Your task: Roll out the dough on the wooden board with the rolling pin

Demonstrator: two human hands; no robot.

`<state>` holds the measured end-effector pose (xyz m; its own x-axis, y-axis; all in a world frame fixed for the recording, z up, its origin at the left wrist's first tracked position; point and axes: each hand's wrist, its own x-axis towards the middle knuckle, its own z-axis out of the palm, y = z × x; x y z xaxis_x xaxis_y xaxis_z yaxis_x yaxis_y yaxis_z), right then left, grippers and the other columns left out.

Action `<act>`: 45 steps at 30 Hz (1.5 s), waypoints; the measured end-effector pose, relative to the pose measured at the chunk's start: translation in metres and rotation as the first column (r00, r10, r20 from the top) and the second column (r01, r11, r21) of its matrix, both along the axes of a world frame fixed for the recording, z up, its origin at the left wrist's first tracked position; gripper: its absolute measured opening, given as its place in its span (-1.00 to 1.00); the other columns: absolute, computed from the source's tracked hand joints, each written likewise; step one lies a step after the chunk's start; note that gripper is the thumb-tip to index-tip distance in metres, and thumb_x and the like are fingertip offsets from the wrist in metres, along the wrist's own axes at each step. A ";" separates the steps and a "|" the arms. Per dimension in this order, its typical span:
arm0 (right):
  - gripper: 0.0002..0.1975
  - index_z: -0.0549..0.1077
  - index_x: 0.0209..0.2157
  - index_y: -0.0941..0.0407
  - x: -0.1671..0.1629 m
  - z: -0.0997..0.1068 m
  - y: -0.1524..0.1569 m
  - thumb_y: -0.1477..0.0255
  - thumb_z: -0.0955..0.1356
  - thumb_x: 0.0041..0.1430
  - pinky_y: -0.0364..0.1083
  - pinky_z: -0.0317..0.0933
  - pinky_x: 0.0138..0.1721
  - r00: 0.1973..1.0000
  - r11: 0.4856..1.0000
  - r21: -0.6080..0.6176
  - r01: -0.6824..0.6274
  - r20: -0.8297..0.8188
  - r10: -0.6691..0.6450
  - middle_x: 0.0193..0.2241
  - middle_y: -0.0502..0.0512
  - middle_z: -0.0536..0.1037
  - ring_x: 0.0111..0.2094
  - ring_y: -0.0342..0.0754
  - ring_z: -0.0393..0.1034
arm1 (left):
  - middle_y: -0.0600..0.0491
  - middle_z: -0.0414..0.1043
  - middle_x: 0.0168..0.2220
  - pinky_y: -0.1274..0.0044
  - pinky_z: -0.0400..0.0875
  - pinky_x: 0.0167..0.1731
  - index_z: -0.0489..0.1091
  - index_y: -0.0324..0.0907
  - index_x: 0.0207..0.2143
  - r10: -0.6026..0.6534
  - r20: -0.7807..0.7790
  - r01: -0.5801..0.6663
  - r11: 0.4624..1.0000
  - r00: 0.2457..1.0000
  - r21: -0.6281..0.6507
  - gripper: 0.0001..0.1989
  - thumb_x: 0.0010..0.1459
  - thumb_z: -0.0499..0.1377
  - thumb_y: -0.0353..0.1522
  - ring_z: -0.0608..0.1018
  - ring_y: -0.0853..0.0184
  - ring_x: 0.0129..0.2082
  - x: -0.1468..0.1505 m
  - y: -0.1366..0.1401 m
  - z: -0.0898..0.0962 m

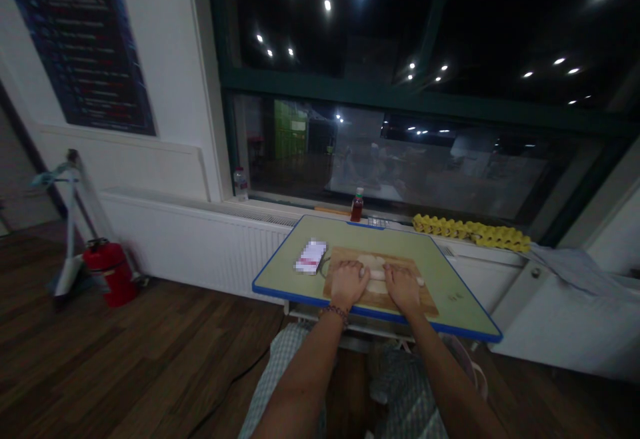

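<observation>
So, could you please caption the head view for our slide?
Left hand and right hand on a rolling pin over a wooden board.

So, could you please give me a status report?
Left hand and right hand on rolling pin. Pale dough either side, wooden board below. Blurred item left of board, clear of hands.

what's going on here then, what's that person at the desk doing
A person has the left grip and right grip over a pale rolling pin, which lies across a wooden board on a small desk. Pale, flat pieces, possibly dough, show on the board in front of and behind the pin. A blurred-out rectangular item lies left of the board.
</observation>
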<state>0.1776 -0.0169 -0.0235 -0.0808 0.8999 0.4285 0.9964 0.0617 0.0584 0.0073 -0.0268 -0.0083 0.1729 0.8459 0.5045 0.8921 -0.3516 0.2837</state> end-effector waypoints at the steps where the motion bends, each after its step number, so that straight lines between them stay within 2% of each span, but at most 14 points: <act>1: -0.55 0.53 -0.11 0.22 0.000 0.001 -0.001 0.41 0.07 0.41 0.02 0.17 -0.07 1.000 1.000 0.000 0.007 0.010 -0.007 -0.20 0.34 0.61 -0.15 0.09 0.48 | -0.06 0.58 -0.19 0.40 0.35 -0.09 0.52 -0.21 -0.23 0.000 0.001 0.000 1.000 1.000 0.001 -0.63 0.33 -0.04 -0.24 0.53 0.20 -0.14 0.000 0.000 0.000; 5: -0.59 0.53 -0.11 0.22 -0.001 0.003 -0.003 0.43 0.10 0.40 -0.03 0.17 -0.09 1.000 1.000 0.013 0.002 0.024 -0.003 -0.19 0.30 0.60 -0.15 0.06 0.48 | -0.06 0.58 -0.20 0.39 0.34 -0.08 0.51 -0.21 -0.24 -0.004 -0.007 0.004 1.000 1.000 -0.017 -0.65 0.32 -0.02 -0.24 0.54 0.20 -0.15 0.000 0.000 0.001; 11: -0.58 0.54 -0.11 0.18 0.000 0.002 0.002 0.41 0.09 0.41 -0.06 0.17 -0.05 0.999 1.000 -0.002 0.009 -0.045 -0.009 -0.19 0.23 0.62 -0.13 0.03 0.48 | -0.06 0.58 -0.21 0.40 0.35 -0.11 0.51 -0.21 -0.26 0.006 -0.003 -0.006 1.000 1.000 -0.031 -0.67 0.31 -0.01 -0.25 0.54 0.20 -0.16 0.000 -0.002 0.006; 17: -0.60 0.56 -0.13 0.19 0.001 -0.002 0.005 0.42 0.12 0.39 -0.07 0.14 0.01 0.993 1.000 0.025 0.006 -0.117 -0.003 -0.23 0.25 0.63 -0.09 0.02 0.47 | -0.05 0.59 -0.20 0.41 0.33 -0.07 0.52 -0.20 -0.25 -0.002 -0.026 0.001 0.999 1.000 -0.035 -0.66 0.31 -0.02 -0.26 0.54 0.21 -0.15 -0.001 -0.002 0.006; 23: -0.60 0.56 -0.16 0.19 -0.001 0.002 0.000 0.43 0.12 0.38 -0.08 0.12 -0.02 0.991 0.999 0.032 -0.019 -0.133 0.023 -0.21 0.22 0.63 -0.13 0.01 0.47 | -0.04 0.58 -0.17 0.43 0.33 -0.07 0.52 -0.20 -0.22 -0.015 0.001 0.015 0.999 1.000 -0.040 -0.66 0.33 -0.03 -0.27 0.54 0.22 -0.12 -0.001 -0.003 0.005; 33: -0.60 0.57 -0.22 0.17 -0.004 0.005 -0.003 0.38 0.13 0.39 -0.08 0.12 -0.08 0.985 0.998 0.055 0.028 -0.172 -0.018 -0.25 0.21 0.63 -0.17 0.01 0.47 | -0.04 0.59 -0.18 0.41 0.34 -0.08 0.52 -0.18 -0.23 0.001 -0.024 -0.001 0.999 1.000 -0.035 -0.66 0.32 -0.04 -0.27 0.55 0.21 -0.14 -0.001 -0.003 0.007; 37: -0.60 0.57 -0.17 0.17 -0.004 0.003 0.000 0.40 0.13 0.38 -0.07 0.13 -0.05 0.981 0.999 0.044 0.021 -0.194 -0.012 -0.23 0.22 0.63 -0.16 0.01 0.47 | -0.04 0.59 -0.20 0.38 0.34 -0.06 0.53 -0.17 -0.23 0.009 -0.041 -0.010 0.999 0.999 -0.034 -0.64 0.32 -0.04 -0.26 0.56 0.21 -0.17 -0.001 -0.002 0.007; 39: -0.61 0.57 -0.11 0.16 -0.004 0.001 0.001 0.40 0.14 0.36 -0.03 0.09 0.05 0.981 0.995 0.094 0.026 -0.193 -0.007 -0.07 0.23 0.59 -0.04 0.04 0.43 | -0.04 0.59 -0.15 0.32 0.28 0.06 0.54 -0.16 -0.20 0.009 -0.047 -0.009 1.000 0.999 -0.004 -0.63 0.32 -0.05 -0.26 0.54 0.19 -0.10 -0.002 -0.001 0.004; 42: -0.58 0.53 0.00 0.17 -0.003 -0.003 0.001 0.37 0.14 0.35 0.11 -0.10 0.22 0.978 0.967 0.226 0.118 -0.196 -0.073 0.19 0.25 0.38 0.20 0.16 0.21 | -0.05 0.44 0.13 0.21 0.06 0.24 0.47 -0.15 0.02 0.047 -0.021 -0.045 0.995 0.999 0.091 -0.60 0.31 -0.05 -0.24 0.36 0.10 0.19 -0.002 0.002 -0.003; 45: -0.53 0.49 0.06 0.22 -0.003 -0.006 0.002 0.37 0.09 0.37 0.16 -0.17 0.24 0.970 0.957 0.232 0.172 -0.210 -0.123 0.19 0.29 0.38 0.23 0.20 0.14 | -0.02 0.24 0.29 0.16 -0.04 0.29 0.32 -0.14 0.20 0.069 0.002 -0.069 0.990 0.998 0.124 -0.53 0.31 -0.05 -0.21 0.18 0.09 0.32 -0.002 0.006 -0.010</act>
